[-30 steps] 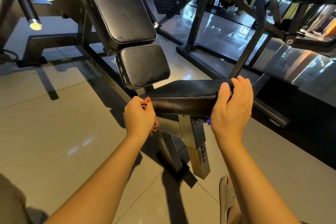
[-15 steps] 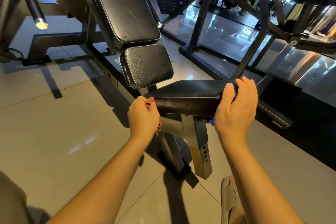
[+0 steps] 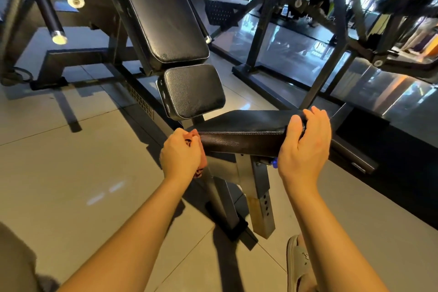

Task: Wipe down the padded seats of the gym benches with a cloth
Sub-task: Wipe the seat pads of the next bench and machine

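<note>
Lettering on the bench's frame rail [image 3: 141, 102] is too blurred to read. The black seat pad [image 3: 246, 130] lies level, its long axis running left to right. The left hand [image 3: 181, 156] clenches a reddish cloth [image 3: 193, 134] against the pad's left end. The right hand [image 3: 305, 147] grasps its right end, fingers curled over the top.
</note>
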